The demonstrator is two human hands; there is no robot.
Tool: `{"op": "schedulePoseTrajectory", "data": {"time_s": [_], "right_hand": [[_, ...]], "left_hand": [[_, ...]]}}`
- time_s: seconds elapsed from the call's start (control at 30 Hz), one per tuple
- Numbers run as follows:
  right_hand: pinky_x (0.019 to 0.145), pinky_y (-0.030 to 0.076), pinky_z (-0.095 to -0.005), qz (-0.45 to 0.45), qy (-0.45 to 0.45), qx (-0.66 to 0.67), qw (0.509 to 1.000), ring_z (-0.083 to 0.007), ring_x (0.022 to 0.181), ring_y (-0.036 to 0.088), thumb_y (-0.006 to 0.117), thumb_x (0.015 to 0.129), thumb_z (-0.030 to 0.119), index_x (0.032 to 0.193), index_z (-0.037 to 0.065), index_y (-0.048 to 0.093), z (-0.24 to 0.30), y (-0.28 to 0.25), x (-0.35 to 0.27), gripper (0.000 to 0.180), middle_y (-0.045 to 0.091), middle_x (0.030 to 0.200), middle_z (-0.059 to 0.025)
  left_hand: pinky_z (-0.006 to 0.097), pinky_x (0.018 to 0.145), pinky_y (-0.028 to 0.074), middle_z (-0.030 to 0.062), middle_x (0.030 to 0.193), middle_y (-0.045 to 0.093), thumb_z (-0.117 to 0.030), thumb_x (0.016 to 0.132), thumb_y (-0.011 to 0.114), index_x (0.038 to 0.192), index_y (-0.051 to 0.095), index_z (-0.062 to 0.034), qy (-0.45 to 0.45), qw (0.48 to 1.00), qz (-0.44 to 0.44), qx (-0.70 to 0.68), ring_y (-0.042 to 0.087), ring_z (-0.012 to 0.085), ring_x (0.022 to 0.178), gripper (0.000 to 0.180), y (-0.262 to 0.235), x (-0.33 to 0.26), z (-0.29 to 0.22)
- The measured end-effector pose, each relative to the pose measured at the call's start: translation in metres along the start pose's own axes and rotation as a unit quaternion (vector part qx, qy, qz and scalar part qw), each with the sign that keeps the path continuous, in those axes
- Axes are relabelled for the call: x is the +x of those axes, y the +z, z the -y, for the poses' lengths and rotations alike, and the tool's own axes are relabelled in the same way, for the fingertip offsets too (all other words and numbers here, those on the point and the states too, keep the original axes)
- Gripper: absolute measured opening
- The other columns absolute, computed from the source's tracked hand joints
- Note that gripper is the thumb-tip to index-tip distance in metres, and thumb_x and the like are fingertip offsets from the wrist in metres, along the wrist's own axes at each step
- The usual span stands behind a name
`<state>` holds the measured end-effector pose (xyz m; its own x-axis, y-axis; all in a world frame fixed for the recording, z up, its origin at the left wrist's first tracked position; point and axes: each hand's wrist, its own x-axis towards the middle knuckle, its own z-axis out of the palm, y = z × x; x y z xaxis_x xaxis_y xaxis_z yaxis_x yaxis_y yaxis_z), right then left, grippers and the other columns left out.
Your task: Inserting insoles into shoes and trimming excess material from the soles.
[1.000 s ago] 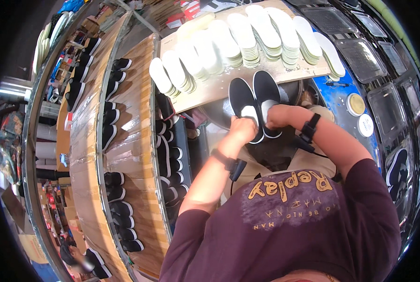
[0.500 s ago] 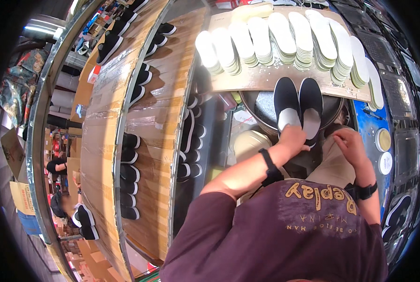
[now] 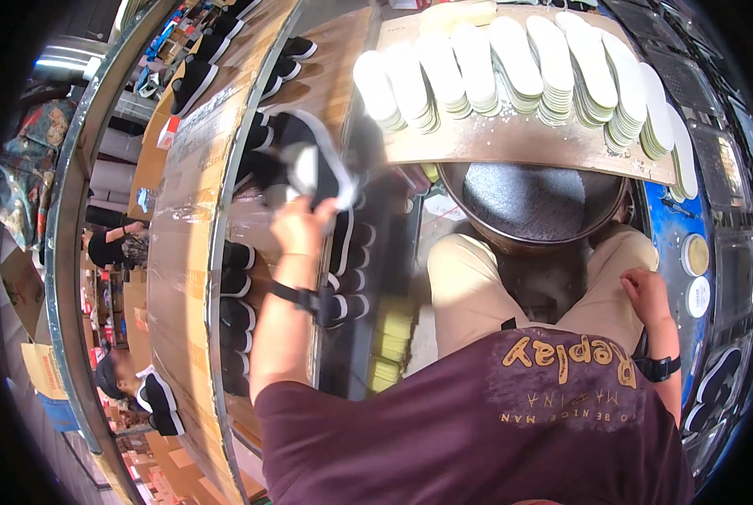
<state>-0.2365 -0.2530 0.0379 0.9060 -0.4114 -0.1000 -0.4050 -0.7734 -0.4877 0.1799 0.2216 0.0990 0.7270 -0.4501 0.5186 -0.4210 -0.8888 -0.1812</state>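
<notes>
My left hand grips a pair of black slip-on shoes by their heel ends. They have white soles and pale insides, and motion blurs them. The pair is over the cardboard-covered shelf on my left, close to other black shoes standing there. Beside my right thigh, my right hand is loosely closed, with nothing visible in it. Between my knees and the board lies a round dark pan with a grey speckled surface inside; neither hand touches it.
Stacked white insoles fan out along a board ahead. Black shoes line the shelves at left, where a metal frame post stands. Yellow-green pieces are stacked low. Two round lids lie on a blue surface at right. Other people appear far left.
My left hand has carried the pair of shoes from above the pan leftward to the shelf. My right hand has drawn back slightly toward my body and closed more. The pan is now uncovered.
</notes>
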Motion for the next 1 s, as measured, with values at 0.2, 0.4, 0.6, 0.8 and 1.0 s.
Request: {"op": "schedulePoseTrajectory", "data": {"time_s": [0.2, 0.4, 0.6, 0.8, 1.0], "right_hand": [[0.069, 0.05, -0.0419, -0.016, 0.019, 0.0, 1.0, -0.0374, 0.077, 0.064, 0.065, 0.082, 0.013, 0.085, 0.003, 0.068, 0.006, -0.006, -0.007, 0.011, 0.066, 0.081, -0.0181], [0.067, 0.05, -0.0428, -0.028, 0.043, -0.01, 0.999, -0.0381, 0.076, 0.064, 0.064, 0.082, 0.015, 0.085, 0.003, 0.068, -0.004, -0.007, -0.026, 0.013, 0.066, 0.08, -0.0184], [0.069, 0.051, -0.0445, -0.049, 0.061, -0.017, 0.997, -0.0376, 0.079, 0.063, 0.064, 0.083, 0.016, 0.086, 0.006, 0.069, -0.008, -0.022, -0.02, 0.012, 0.066, 0.083, -0.0184], [0.075, 0.05, -0.0459, -0.124, 0.181, -0.051, 0.974, -0.0386, 0.085, 0.062, 0.062, 0.082, 0.017, 0.089, 0.007, 0.067, -0.079, -0.029, -0.067, 0.014, 0.065, 0.09, -0.0168], [0.088, 0.05, -0.0428, -0.252, 0.329, -0.155, 0.897, -0.0361, 0.102, 0.061, 0.07, 0.076, 0.012, 0.105, 0.006, 0.064, -0.202, -0.054, -0.185, 0.03, 0.056, 0.122, -0.0151]], "left_hand": [[0.048, 0.076, 0.052, 0.0178, 0.098, 0.069, -0.044, 0.083, 0.065, 0.094, 0.072, -0.0075, -0.254, 0.956, 0.117, 0.093, 0.066, 0.0379, 0.091, 0.039, 0.052, 0.026, 0.189], [0.044, 0.078, 0.054, 0.0181, 0.094, 0.069, -0.021, 0.085, 0.058, 0.094, 0.072, -0.0104, -0.202, 0.953, 0.204, -0.098, 0.068, 0.035, 0.088, 0.02, 0.072, 0.05, -0.009], [0.045, 0.083, 0.051, 0.0171, 0.091, 0.068, -0.005, 0.075, 0.062, 0.091, 0.071, -0.0057, 0.126, 0.941, 0.154, -0.275, 0.064, 0.0367, 0.088, 0.018, 0.083, -0.031, -0.19], [0.05, 0.111, 0.025, 0.0154, 0.118, 0.058, -0.001, 0.067, 0.065, 0.118, 0.057, -0.004, 0.265, 0.873, 0.243, -0.329, 0.049, 0.0319, 0.119, 0.052, 0.061, -0.113, -0.302], [0.054, 0.117, 0.009, 0.0161, 0.134, 0.047, -0.011, 0.063, 0.073, 0.132, 0.042, -0.0055, 0.243, 0.907, 0.232, -0.252, 0.034, 0.0325, 0.134, 0.075, 0.061, -0.135, -0.325]]}}
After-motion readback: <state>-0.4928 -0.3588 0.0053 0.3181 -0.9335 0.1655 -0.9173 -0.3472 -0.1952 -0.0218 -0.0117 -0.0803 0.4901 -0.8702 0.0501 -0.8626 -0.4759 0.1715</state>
